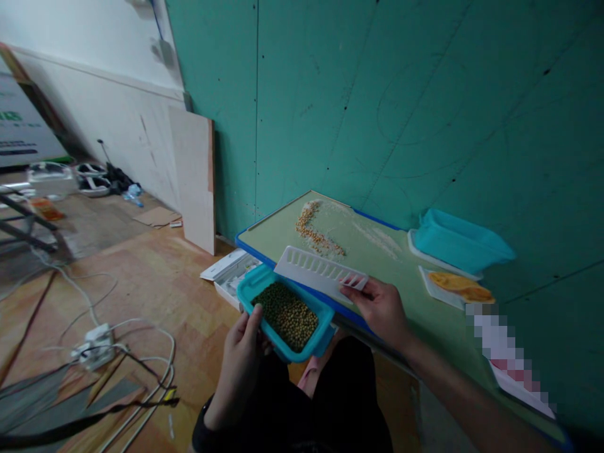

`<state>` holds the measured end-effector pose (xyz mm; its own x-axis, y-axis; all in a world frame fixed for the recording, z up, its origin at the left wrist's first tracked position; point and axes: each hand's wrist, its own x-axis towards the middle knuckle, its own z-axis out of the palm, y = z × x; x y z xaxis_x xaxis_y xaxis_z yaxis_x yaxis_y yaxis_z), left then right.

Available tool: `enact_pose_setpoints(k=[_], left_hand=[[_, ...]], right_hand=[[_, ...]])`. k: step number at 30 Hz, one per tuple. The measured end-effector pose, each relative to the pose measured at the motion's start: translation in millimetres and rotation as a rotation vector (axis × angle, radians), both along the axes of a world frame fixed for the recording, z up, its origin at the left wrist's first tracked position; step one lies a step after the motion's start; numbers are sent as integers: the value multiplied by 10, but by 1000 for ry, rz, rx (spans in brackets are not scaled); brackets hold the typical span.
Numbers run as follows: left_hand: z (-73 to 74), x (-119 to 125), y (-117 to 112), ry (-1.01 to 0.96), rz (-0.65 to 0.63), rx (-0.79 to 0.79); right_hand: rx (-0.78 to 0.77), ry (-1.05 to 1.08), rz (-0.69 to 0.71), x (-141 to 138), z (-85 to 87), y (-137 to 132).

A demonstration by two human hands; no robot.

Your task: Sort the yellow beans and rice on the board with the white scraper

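Observation:
My left hand (243, 349) grips the near-left rim of a teal plastic container (326, 333), its thumb over the edge. Inside lie dark green beans (274, 302) at the left and yellowish beans (297, 326) at the right. The container is held just below the front edge of the table (271, 236), above my lap. In my right hand (380, 308) is a white slotted plastic strip (309, 277), pinched at its right end. The strip lies along the blue table edge, beside the container. Soybeans (321, 239) are scattered in a curved line on the tabletop behind it.
White powder (377, 238) streaks the tabletop. Toward the right are an empty teal bin (462, 242) and a yellow cloth (457, 286) on a white tray. A white box (229, 277) sits below the table's left corner. Power cables and a socket strip (97, 346) cover the floor.

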<state>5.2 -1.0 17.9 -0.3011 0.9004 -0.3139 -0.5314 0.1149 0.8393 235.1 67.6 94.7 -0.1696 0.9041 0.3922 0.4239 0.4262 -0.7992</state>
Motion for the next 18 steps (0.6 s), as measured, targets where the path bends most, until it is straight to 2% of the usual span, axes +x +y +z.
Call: enact_pose_setpoints(k=[3,7,12,18], left_hand=[[-131,34,-8,-32,15,22],[-237,83,4,-7,-36,72],[-226,120,-23,3,-53,56],[-216,113,-39,16,-47,45]], right_hand=[[28,23,-72,102,81,112],[67,29,-174,313,159,503],[51,59,-198,447,69,883],[15,71,-156,384,3,919]])
